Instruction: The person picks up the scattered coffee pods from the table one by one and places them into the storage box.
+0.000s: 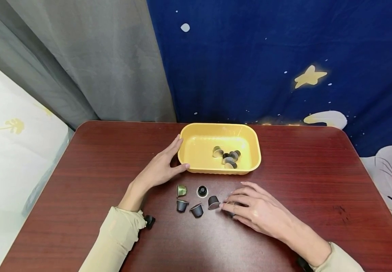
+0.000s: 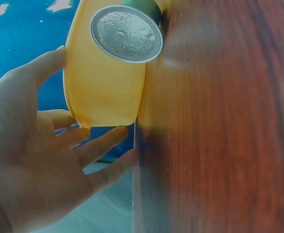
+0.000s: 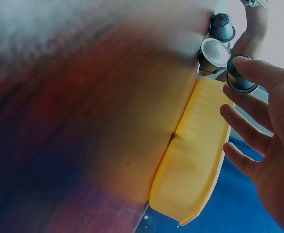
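My left hand (image 1: 161,166) is at the left end of a yellow plastic basin (image 1: 216,171), thumb at the near rim and extended fingers along the end wall. A coffee capsule (image 3: 237,81) is pinched between thumb and index finger of my right hand (image 1: 262,211); the fingers partly cover it in the head view. Just left of those fingertips lies a black capsule (image 1: 213,203). Farther left are two dark capsules (image 1: 197,210) (image 1: 182,205), a green one (image 1: 181,190) on its side, and a black one (image 1: 202,191) standing on its rim.
Several capsules (image 1: 217,152) lie in the right half of the basin. The reddish-brown wooden table (image 1: 318,181) has its far edge right behind the basin. Beyond hang a grey curtain (image 1: 114,56) and a blue one (image 1: 233,68) with stars.
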`<state>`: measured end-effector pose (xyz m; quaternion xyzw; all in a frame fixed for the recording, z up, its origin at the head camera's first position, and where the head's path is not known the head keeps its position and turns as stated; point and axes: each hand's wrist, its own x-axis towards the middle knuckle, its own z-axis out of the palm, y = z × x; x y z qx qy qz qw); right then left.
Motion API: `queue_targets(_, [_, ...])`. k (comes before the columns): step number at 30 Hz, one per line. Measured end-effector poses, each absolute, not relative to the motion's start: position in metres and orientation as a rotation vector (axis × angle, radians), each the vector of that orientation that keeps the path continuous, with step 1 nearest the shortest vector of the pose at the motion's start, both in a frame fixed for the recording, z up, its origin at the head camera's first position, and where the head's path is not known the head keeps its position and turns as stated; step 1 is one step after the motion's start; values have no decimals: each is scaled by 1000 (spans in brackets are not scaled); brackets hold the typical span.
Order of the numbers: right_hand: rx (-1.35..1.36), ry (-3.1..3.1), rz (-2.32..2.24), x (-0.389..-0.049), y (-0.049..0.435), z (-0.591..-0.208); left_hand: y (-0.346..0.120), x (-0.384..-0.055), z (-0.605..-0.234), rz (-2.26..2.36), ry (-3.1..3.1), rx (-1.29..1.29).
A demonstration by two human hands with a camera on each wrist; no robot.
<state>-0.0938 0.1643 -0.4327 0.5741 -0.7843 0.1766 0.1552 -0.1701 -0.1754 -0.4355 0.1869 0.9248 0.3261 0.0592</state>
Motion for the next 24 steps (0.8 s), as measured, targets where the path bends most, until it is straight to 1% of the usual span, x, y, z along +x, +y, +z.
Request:
queue_targets(14, [1635,-2145,543,-107,165,-414,-175,-170,-434,984,2803,577])
queue_targets(24, [1543,-2165,523,-120,166,-404,-175,-170,-434,990,2802,581])
